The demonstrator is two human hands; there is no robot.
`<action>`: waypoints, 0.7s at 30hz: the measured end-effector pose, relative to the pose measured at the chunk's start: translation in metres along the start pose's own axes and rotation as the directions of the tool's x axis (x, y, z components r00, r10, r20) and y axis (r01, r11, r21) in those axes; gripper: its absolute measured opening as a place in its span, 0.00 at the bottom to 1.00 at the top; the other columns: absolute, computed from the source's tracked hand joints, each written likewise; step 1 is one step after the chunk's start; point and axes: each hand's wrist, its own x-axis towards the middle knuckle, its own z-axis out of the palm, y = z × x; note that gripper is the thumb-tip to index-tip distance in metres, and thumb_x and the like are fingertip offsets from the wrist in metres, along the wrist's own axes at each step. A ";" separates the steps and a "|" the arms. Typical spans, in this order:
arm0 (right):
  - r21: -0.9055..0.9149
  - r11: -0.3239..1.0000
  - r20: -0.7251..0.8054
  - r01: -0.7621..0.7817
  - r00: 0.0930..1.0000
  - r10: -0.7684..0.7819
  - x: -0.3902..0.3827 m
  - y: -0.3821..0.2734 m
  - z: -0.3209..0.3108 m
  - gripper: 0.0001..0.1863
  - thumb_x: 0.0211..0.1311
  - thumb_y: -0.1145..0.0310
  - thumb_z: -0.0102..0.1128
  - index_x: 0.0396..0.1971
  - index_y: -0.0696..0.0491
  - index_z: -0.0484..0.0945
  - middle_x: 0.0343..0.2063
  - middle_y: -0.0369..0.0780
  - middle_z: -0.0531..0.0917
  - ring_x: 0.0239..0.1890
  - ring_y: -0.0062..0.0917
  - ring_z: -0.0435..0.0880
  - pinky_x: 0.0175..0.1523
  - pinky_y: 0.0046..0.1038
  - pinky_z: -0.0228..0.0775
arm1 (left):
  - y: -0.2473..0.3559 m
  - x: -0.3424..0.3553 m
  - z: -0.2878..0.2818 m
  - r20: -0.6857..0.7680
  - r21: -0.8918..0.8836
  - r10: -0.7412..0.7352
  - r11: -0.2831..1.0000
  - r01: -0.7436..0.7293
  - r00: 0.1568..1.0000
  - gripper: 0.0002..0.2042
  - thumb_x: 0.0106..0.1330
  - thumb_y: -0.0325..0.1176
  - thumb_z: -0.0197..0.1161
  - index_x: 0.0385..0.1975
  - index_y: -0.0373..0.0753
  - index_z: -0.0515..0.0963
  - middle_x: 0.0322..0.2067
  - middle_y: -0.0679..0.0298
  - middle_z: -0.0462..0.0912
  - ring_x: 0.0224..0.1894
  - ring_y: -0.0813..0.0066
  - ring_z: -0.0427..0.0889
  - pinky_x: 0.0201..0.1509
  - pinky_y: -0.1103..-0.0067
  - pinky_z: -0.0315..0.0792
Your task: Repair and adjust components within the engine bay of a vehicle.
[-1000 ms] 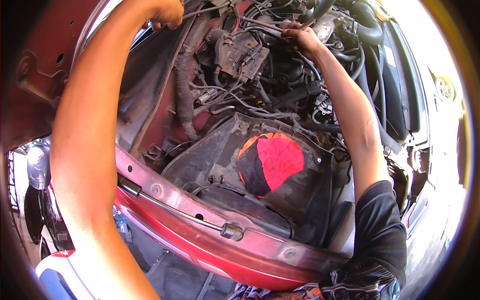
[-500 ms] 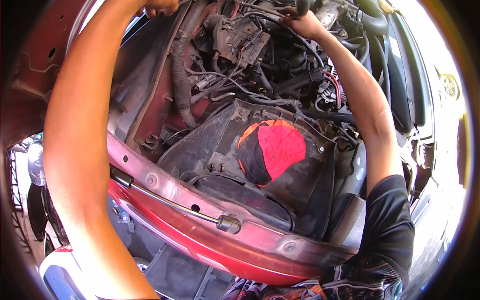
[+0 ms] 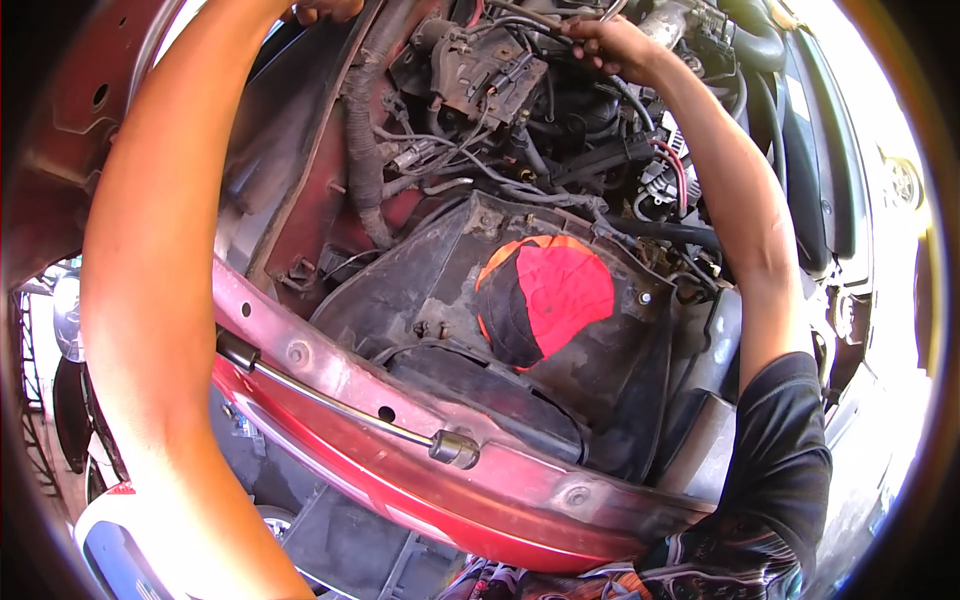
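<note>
My right hand [image 3: 612,48] is at the top of the engine bay with its fingers curled in, beside a dark hose [image 3: 535,17]. A thin metal piece [image 3: 614,9] sticks up by its knuckles; what the fingers grip is too small to make out. At the top edge, by the fender side, my left hand [image 3: 330,10] shows only in part. Its fingers look curled, and anything in them is cut off from view. Below and left of my right hand sits a dirty metal unit with wiring [image 3: 490,80].
A red and black cloth cap [image 3: 563,300] lies on the black plastic cover [image 3: 430,300]. Along the red body edge [image 3: 300,352] runs a gas strut [image 3: 340,405]. A corrugated wire loom [image 3: 365,140] follows the inner fender. Red cables [image 3: 676,170] pass near my right forearm.
My right hand has moved slightly down and turned, showing its fingers more. The dark rounded end above it no longer shows; a thin metal piece does. My left hand has shifted slightly right.
</note>
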 end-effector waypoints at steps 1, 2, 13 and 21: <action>-0.252 0.942 -0.071 0.219 0.967 -0.244 0.000 0.003 0.000 0.17 0.67 0.62 0.65 0.54 0.49 0.82 0.30 0.37 0.85 0.26 0.20 0.78 0.30 0.23 0.70 | 0.000 0.000 0.000 0.000 0.021 0.012 1.000 -0.012 1.000 0.12 0.51 0.30 0.66 0.35 0.42 0.88 0.31 0.58 0.89 0.35 0.64 0.87 0.40 0.69 0.79; -0.496 0.775 -0.071 0.391 0.871 -0.486 -0.002 0.006 0.000 0.20 0.66 0.63 0.65 0.57 0.49 0.81 0.35 0.40 0.87 0.33 0.27 0.83 0.38 0.28 0.75 | 0.001 0.001 -0.002 0.037 -0.007 -0.016 1.000 0.016 0.999 0.12 0.51 0.30 0.66 0.36 0.42 0.88 0.32 0.58 0.89 0.36 0.64 0.87 0.41 0.68 0.79; -0.518 0.807 -0.139 0.285 0.903 -0.408 -0.016 -0.007 0.014 0.23 0.62 0.65 0.65 0.58 0.49 0.81 0.42 0.49 0.88 0.48 0.44 0.86 0.55 0.38 0.77 | 0.009 -0.013 0.000 0.019 -0.029 -0.055 0.998 0.056 0.998 0.14 0.52 0.30 0.66 0.39 0.42 0.89 0.39 0.54 0.89 0.43 0.59 0.88 0.46 0.66 0.80; -0.131 0.989 -0.172 0.065 0.981 -0.087 -0.009 0.009 0.022 0.23 0.66 0.59 0.67 0.58 0.54 0.80 0.42 0.45 0.87 0.46 0.34 0.87 0.55 0.34 0.77 | 0.009 -0.013 -0.001 -0.010 -0.052 -0.059 0.997 0.059 0.998 0.14 0.52 0.30 0.66 0.40 0.42 0.88 0.41 0.54 0.89 0.45 0.59 0.87 0.49 0.66 0.79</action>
